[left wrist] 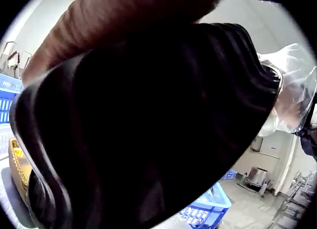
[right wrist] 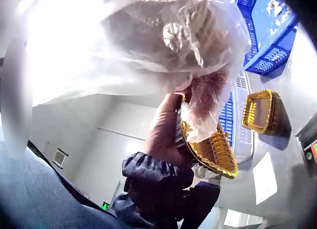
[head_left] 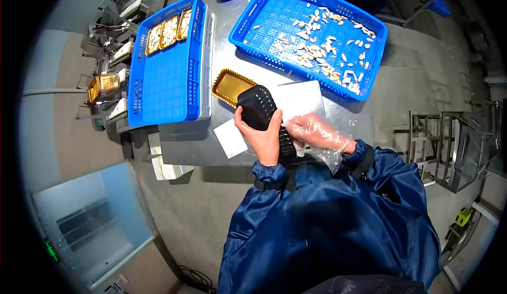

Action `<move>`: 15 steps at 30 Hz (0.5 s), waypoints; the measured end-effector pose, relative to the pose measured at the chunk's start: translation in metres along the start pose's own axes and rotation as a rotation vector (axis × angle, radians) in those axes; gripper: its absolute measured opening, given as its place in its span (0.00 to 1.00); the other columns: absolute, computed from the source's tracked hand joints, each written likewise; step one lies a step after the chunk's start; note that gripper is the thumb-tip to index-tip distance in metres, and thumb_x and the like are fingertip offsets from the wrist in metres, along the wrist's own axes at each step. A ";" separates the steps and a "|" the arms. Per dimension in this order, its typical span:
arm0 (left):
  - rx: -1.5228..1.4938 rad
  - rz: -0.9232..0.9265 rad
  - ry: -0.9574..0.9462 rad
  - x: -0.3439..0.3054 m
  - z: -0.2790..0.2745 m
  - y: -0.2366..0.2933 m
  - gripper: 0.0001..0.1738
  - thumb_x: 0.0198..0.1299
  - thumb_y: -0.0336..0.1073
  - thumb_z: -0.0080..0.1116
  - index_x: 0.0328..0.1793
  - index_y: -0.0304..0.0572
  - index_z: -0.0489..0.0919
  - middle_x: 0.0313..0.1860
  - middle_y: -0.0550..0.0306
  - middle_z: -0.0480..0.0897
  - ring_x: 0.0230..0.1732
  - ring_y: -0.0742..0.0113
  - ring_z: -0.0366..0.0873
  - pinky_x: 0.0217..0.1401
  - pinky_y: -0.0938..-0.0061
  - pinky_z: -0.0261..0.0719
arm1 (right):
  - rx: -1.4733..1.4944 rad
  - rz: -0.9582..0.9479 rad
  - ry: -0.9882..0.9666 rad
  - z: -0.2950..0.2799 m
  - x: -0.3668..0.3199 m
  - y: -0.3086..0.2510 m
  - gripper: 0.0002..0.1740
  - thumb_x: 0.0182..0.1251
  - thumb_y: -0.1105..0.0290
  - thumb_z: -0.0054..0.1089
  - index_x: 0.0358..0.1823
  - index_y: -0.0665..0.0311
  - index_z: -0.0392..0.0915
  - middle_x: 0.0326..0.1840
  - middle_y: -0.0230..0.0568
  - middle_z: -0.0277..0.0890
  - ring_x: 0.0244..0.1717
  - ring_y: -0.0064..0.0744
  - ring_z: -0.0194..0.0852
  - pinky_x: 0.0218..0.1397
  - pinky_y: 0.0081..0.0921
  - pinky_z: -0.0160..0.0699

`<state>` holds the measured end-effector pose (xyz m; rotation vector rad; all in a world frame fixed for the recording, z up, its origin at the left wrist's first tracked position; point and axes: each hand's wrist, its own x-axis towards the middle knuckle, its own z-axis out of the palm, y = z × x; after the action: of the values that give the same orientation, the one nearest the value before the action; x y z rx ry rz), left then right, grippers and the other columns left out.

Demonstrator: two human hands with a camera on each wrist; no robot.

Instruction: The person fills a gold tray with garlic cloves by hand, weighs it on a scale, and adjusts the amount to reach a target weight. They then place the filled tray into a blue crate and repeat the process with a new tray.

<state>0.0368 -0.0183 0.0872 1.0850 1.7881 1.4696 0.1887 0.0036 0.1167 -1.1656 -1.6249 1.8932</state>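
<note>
A food tray [head_left: 256, 106], black outside and gold inside, is tilted up in front of the body. My bare left hand [head_left: 261, 135] grips it, with the thumb on one side and the fingers round the other. My right hand [head_left: 317, 133], in a clear plastic glove, pinches the tray's rim. In the right wrist view the gloved fingers reach over the tray's gold inside [right wrist: 218, 152]. The tray's black ribbed outside [left wrist: 133, 135] fills most of the left wrist view. Another gold tray [head_left: 232, 88] stands on the table just beyond my left hand.
A large blue crate [head_left: 240, 40] at the back holds scattered pale pieces. To the left, another blue crate [head_left: 169, 88] holds several filled gold trays [head_left: 169, 31]. On the steel table [head_left: 179, 148] are a white card [head_left: 231, 138] and a white flat surface [head_left: 303, 101].
</note>
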 end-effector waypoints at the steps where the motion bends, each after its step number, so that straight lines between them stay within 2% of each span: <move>1: -0.007 0.003 -0.007 -0.001 0.001 0.001 0.47 0.47 0.36 0.74 0.68 0.36 0.56 0.62 0.44 0.63 0.63 0.57 0.61 0.68 0.64 0.59 | -0.004 0.000 0.010 -0.001 -0.001 0.001 0.15 0.66 0.66 0.44 0.22 0.65 0.71 0.17 0.37 0.74 0.21 0.25 0.75 0.28 0.26 0.73; 5: 0.065 0.035 0.006 -0.002 0.000 0.008 0.48 0.46 0.39 0.75 0.69 0.36 0.56 0.64 0.43 0.62 0.65 0.56 0.60 0.69 0.63 0.58 | -0.020 0.044 0.027 0.002 -0.004 -0.005 0.16 0.66 0.65 0.44 0.22 0.65 0.71 0.17 0.37 0.75 0.21 0.26 0.75 0.31 0.28 0.74; 7: 0.064 0.021 -0.001 -0.003 0.000 0.014 0.49 0.45 0.37 0.75 0.68 0.32 0.55 0.65 0.38 0.60 0.68 0.49 0.58 0.72 0.58 0.52 | -0.037 0.040 0.067 0.004 -0.005 -0.003 0.16 0.66 0.65 0.43 0.23 0.65 0.72 0.17 0.37 0.75 0.21 0.27 0.75 0.32 0.28 0.74; 9: 0.061 0.021 -0.007 -0.003 0.000 0.011 0.49 0.45 0.37 0.75 0.68 0.33 0.55 0.65 0.40 0.61 0.67 0.51 0.58 0.72 0.60 0.54 | -0.045 0.039 0.049 0.002 -0.005 0.000 0.16 0.66 0.65 0.43 0.23 0.64 0.72 0.17 0.37 0.75 0.22 0.27 0.75 0.32 0.28 0.74; 11: -0.181 -0.038 -0.058 -0.002 0.001 -0.003 0.48 0.47 0.36 0.74 0.69 0.34 0.54 0.64 0.42 0.61 0.65 0.54 0.60 0.70 0.62 0.56 | -0.038 0.015 0.071 0.003 -0.005 -0.002 0.15 0.65 0.65 0.44 0.23 0.64 0.73 0.17 0.37 0.75 0.22 0.26 0.76 0.32 0.28 0.74; 12: -0.234 -0.112 -0.088 -0.001 0.001 -0.005 0.47 0.48 0.34 0.73 0.69 0.37 0.53 0.62 0.46 0.63 0.61 0.59 0.63 0.66 0.65 0.61 | -0.047 0.003 0.018 -0.001 -0.005 -0.004 0.15 0.66 0.65 0.45 0.24 0.65 0.74 0.18 0.37 0.75 0.22 0.26 0.76 0.31 0.27 0.74; 13: -0.233 -0.113 -0.087 -0.002 0.000 -0.006 0.47 0.48 0.34 0.73 0.69 0.37 0.53 0.62 0.46 0.63 0.61 0.59 0.63 0.66 0.65 0.61 | -0.046 0.003 0.017 -0.002 -0.005 -0.001 0.15 0.66 0.65 0.45 0.24 0.65 0.74 0.18 0.37 0.75 0.22 0.26 0.76 0.31 0.27 0.74; 15: -0.346 -0.200 -0.145 -0.003 0.000 -0.007 0.46 0.49 0.31 0.71 0.70 0.38 0.53 0.60 0.49 0.65 0.57 0.63 0.65 0.61 0.68 0.64 | 0.108 -0.056 -0.034 -0.002 -0.005 0.005 0.15 0.68 0.65 0.45 0.28 0.66 0.75 0.20 0.37 0.76 0.23 0.26 0.76 0.30 0.25 0.75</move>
<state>0.0372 -0.0212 0.0804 0.7918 1.4300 1.4684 0.1944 0.0001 0.1140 -1.0397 -1.5354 1.9493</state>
